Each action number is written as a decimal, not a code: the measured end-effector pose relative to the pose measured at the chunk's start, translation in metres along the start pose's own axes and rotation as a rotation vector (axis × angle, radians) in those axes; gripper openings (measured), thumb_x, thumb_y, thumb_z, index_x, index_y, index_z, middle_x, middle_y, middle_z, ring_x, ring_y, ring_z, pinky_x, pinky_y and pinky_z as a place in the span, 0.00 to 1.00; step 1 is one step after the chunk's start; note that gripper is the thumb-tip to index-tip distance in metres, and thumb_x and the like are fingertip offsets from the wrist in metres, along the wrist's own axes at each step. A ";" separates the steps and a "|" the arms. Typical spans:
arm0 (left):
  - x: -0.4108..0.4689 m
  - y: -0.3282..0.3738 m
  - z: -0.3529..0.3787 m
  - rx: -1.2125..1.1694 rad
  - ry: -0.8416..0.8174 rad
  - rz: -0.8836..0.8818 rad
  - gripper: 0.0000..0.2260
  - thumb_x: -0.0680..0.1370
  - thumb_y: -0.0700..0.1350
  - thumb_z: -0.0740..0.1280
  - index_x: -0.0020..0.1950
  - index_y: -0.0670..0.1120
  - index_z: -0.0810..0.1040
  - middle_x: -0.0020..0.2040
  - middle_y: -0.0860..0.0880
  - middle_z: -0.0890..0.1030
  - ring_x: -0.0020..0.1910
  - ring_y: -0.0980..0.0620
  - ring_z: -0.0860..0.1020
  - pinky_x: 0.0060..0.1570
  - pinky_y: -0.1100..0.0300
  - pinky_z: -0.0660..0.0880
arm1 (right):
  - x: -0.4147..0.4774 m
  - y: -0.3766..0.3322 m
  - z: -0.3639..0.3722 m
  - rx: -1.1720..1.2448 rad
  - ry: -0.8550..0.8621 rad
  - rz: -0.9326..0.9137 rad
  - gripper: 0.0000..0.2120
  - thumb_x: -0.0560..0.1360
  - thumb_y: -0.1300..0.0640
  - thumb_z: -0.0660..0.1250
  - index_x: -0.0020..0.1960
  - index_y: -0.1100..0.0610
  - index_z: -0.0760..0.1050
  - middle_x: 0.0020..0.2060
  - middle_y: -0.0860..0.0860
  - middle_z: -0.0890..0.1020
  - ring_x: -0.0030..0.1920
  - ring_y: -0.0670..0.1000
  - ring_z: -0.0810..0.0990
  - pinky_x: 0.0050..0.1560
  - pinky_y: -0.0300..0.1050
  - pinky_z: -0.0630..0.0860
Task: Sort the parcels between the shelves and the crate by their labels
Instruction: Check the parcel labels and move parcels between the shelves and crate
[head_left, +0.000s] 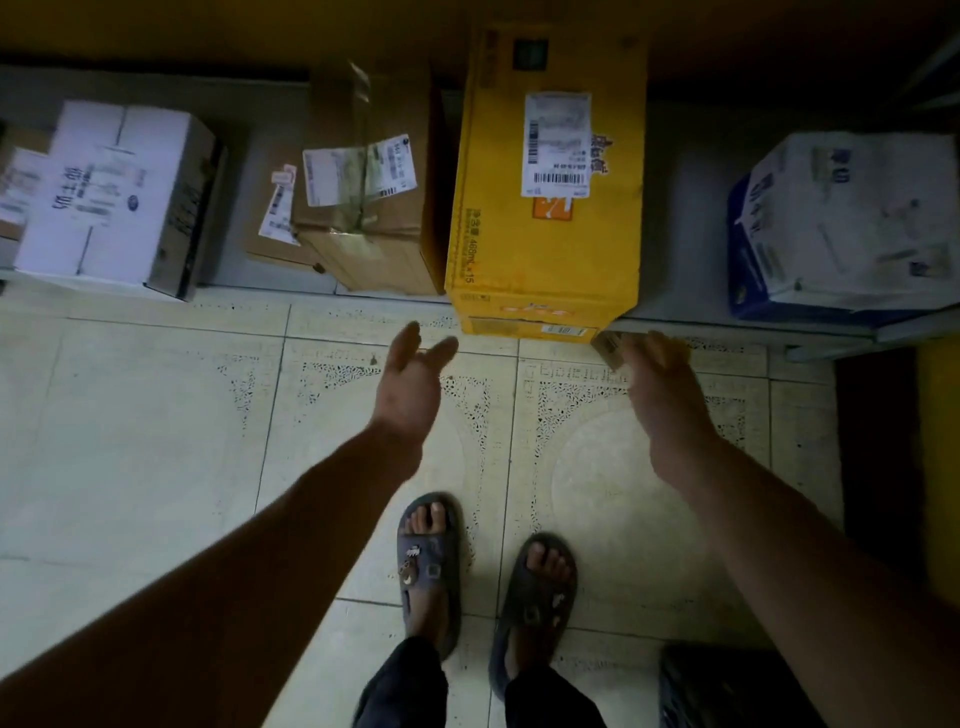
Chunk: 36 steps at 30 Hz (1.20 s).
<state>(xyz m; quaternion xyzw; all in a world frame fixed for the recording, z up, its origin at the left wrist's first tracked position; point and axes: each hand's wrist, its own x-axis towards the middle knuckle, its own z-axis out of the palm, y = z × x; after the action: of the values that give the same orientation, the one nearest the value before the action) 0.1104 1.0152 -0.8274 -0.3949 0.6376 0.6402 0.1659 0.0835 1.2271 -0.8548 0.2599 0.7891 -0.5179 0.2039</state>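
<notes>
- Two bare forearms reach forward from the bottom edge, above feet in grey slippers (431, 566) on a pale tiled floor (130, 415).
- On the left, the left hand (410, 379) is held palm up with fingers loosely spread. It holds nothing and hovers just short of the near left corner of the yellow box (545, 208).
- On the right, the right hand (654, 379) shows its back to the camera and is blurred. A small brown piece (609, 347) with a barcode sits at its fingertips, by the yellow box's near right corner. I cannot tell whether the fingers pinch it.
- Beyond the hands, a low grey shelf (680, 208) runs across the top, with parcels on it.
- Far left on it stands a white box (114, 192) with printed writing.
- Next comes a flat brown parcel (275, 208) bearing a label.
- Beside that, a brown taped box (363, 218) with a label sits tight against the yellow box's left side.
- In the middle, the tall yellow box carries a white barcode label, and its front juts past the shelf edge.
- After a bare stretch of shelf, a blue and white pack (841, 223) stands far right.
- A dark crate (727, 686) sits in the bottom right corner of the floor.
</notes>
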 end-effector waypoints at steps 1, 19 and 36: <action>0.014 0.007 0.001 0.019 -0.003 0.010 0.25 0.81 0.42 0.61 0.77 0.51 0.60 0.76 0.52 0.65 0.74 0.49 0.63 0.73 0.47 0.58 | 0.012 -0.009 0.002 -0.016 0.025 -0.026 0.13 0.81 0.47 0.57 0.57 0.56 0.69 0.44 0.49 0.70 0.43 0.50 0.71 0.36 0.44 0.66; 0.045 0.015 0.012 -0.040 -0.048 0.127 0.12 0.81 0.43 0.61 0.64 0.54 0.74 0.52 0.61 0.78 0.52 0.65 0.74 0.53 0.64 0.68 | 0.014 -0.013 0.026 0.179 0.055 0.072 0.04 0.80 0.50 0.61 0.52 0.47 0.73 0.44 0.40 0.75 0.52 0.48 0.76 0.64 0.60 0.72; 0.109 0.027 0.009 0.066 -0.175 0.059 0.18 0.78 0.47 0.67 0.68 0.56 0.74 0.60 0.52 0.81 0.57 0.45 0.80 0.57 0.38 0.76 | 0.058 -0.025 0.026 0.211 -0.089 0.167 0.24 0.77 0.41 0.63 0.71 0.45 0.66 0.62 0.45 0.75 0.60 0.51 0.74 0.60 0.55 0.70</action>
<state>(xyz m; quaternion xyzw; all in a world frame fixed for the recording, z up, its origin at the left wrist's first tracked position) 0.0189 0.9887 -0.8882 -0.3128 0.6528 0.6556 0.2149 0.0238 1.2067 -0.8809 0.3213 0.6960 -0.5903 0.2527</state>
